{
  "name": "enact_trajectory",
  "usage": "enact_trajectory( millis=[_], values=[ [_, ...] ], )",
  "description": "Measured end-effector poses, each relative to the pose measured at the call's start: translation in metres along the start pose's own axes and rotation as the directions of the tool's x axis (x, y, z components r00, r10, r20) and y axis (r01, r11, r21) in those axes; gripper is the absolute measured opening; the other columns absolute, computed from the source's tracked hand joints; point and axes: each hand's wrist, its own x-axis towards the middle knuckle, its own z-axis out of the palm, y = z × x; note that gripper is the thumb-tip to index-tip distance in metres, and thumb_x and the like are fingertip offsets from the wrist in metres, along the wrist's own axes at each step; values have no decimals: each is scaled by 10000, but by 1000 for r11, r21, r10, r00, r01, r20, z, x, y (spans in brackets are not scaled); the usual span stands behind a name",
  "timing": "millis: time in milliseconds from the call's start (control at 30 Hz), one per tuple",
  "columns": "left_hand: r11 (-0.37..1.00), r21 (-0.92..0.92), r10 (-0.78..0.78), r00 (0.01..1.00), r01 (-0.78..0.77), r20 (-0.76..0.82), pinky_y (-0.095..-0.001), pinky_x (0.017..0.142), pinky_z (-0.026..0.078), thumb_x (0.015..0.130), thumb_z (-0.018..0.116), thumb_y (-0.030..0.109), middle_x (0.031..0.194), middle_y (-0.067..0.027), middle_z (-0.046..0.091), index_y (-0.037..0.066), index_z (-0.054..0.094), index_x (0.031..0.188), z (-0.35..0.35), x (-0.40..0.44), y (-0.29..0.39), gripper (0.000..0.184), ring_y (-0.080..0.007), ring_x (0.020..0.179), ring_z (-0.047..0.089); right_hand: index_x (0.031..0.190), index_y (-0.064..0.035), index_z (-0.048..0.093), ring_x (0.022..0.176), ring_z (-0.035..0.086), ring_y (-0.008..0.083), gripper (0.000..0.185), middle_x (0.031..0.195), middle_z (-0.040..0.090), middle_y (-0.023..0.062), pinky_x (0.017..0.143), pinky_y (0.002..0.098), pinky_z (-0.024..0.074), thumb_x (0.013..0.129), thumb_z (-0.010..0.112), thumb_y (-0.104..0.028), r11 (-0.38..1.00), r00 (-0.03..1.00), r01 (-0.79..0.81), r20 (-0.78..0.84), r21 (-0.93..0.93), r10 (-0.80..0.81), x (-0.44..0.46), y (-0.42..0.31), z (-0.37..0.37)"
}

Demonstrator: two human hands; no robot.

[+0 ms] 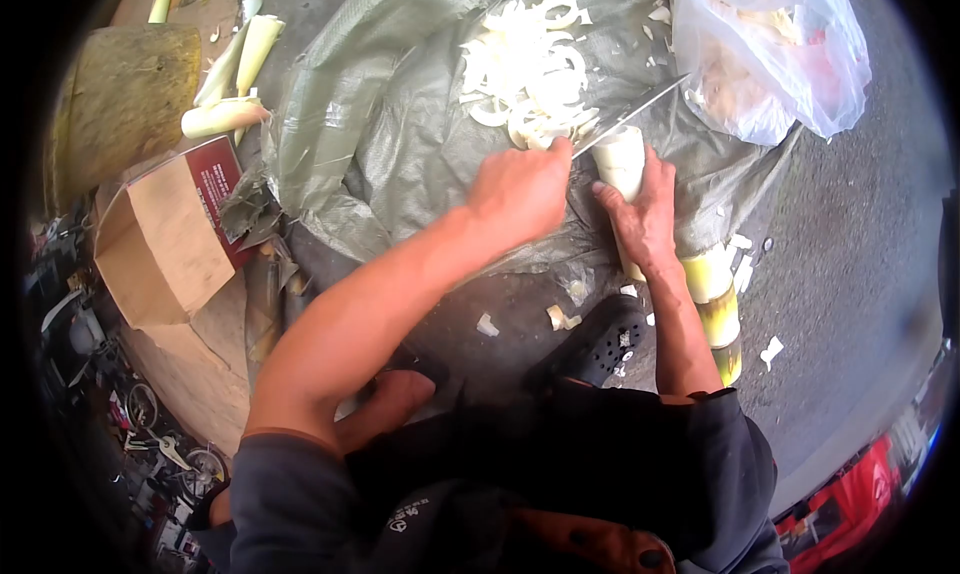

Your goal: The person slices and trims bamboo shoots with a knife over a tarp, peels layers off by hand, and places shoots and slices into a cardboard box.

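Observation:
My left hand is closed around the handle of a knife, the handle itself hidden in the fist. Its long thin blade points up and right, across the top end of a pale peeled stalk that looks like a bamboo shoot. Whether the blade touches the stalk I cannot tell. My right hand grips this stalk from the right side, thumb across its front, and the stalk stands tilted over the sheet's near edge. Just beyond the knife lies a pile of white cut rings and slices.
A grey-green woven plastic sheet lies under the slices. A clear plastic bag of scraps stands at upper right. Yellow-green stalk pieces lie by my right forearm, and peeled stalks at left near a cardboard box. Scraps dot the ground.

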Motion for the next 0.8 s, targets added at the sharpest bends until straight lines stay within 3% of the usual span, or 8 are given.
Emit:
enact_trajectory(
  millis=[100, 133, 233, 267, 467, 800],
  values=[
    [993, -115, -17, 993, 4, -119, -559, 624, 490, 907, 557, 98, 678, -198, 658, -23, 545, 1051, 2, -13, -15, 188, -442, 636, 649, 1456, 9, 405, 1227, 497, 394, 793, 1288, 537, 255, 1048, 459, 411, 809, 798, -225, 972, 999, 32, -43, 235, -22, -2, 9, -1],
    [994, -107, -7, 995, -4, -99, -559, 615, 485, 909, 558, 97, 678, -195, 653, -17, 540, 1045, -5, -21, -15, 179, -445, 628, 642, 1448, 22, 405, 1242, 498, 407, 778, 1322, 539, 272, 1068, 468, 399, 818, 793, -219, 945, 996, -90, 20, 315, 89, -5, -2, -6],
    [997, -82, 2, 999, -5, -36, -555, 585, 472, 909, 566, 91, 682, -190, 644, -3, 524, 1025, -26, -65, -11, 155, -448, 607, 626, 1441, 23, 407, 1226, 498, 414, 764, 1318, 534, 271, 1074, 477, 394, 822, 789, -214, 999, 998, 51, -45, 18, -50, -9, 0, 6],
    [998, -65, 5, 1000, -6, -23, -551, 573, 469, 904, 574, 86, 687, -190, 643, 1, 520, 1017, -29, -80, -11, 151, -446, 603, 624, 1438, 15, 408, 1203, 499, 419, 766, 1291, 535, 269, 1065, 491, 393, 819, 796, -214, 979, 969, 186, -146, -88, -197, -9, 6, 14],
    [1000, -22, 20, 1000, -19, 14, -522, 523, 472, 878, 600, 48, 710, -183, 654, 19, 518, 990, -35, -121, -15, 142, -415, 588, 636, 1419, 6, 427, 1164, 517, 402, 781, 1219, 554, 222, 1012, 473, 430, 787, 824, -226, 992, 985, 113, -123, -59, -119, -8, 3, 12],
    [1000, -3, 5, 1000, -5, 30, -522, 534, 501, 849, 616, 55, 685, -195, 659, -12, 509, 978, -12, -79, -4, 181, -413, 608, 660, 1400, 15, 453, 1146, 537, 388, 748, 1207, 563, 209, 985, 461, 452, 792, 818, -223, 992, 985, 112, -123, -66, -120, -6, 4, 11]
  ],
)
